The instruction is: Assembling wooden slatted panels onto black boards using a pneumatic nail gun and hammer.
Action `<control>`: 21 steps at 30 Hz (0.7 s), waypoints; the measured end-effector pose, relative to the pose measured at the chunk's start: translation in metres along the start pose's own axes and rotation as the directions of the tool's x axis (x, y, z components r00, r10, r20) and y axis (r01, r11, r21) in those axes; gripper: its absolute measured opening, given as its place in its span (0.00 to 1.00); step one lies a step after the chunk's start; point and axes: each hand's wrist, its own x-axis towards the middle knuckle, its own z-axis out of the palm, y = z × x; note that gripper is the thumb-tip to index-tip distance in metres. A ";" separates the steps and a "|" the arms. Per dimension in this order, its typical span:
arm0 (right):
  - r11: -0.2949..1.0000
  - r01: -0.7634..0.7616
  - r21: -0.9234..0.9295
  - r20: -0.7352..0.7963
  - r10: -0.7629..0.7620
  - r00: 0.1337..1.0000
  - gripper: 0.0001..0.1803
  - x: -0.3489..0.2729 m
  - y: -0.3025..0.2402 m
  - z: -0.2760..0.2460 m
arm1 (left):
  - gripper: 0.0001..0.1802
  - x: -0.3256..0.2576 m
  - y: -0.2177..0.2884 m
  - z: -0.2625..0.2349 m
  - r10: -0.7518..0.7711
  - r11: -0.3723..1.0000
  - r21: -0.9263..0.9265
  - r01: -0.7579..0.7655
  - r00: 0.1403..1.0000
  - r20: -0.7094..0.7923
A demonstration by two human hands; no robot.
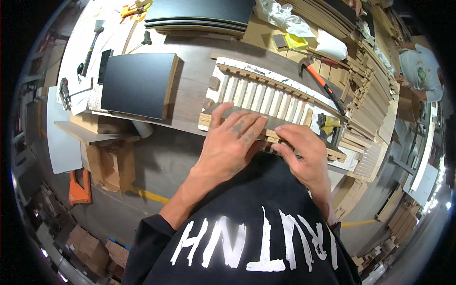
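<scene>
The left hand (pixel 225 142) lies over the near side of a wooden rack (pixel 260 99) with white slats. Its fingers are a bit bent and side by side on a flat dark strip (pixel 272 123), with the thumb down by the front edge. I cannot tell if they squeeze the strip. The right hand (pixel 306 149) is just beside it, at the same edge. Its thumb and pointing finger make a narrow gap by a small wood end, but I cannot tell if they pinch it.

The rack sits on the worktop (pixel 190 80), and most of its slats are just past the left fingers. A big black panel (pixel 137 85) lies to the left of them. Past the right fingers is a hammer (pixel 320 81) with an orange handle. A yellow and black tool (pixel 327 123) is just right of those fingers.
</scene>
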 end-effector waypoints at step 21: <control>0.961 0.224 -0.165 -0.046 -0.234 0.971 0.16 -0.003 0.008 0.014 | 0.19 -0.002 -0.004 0.012 0.004 1.000 0.002 -0.004 0.996 -0.086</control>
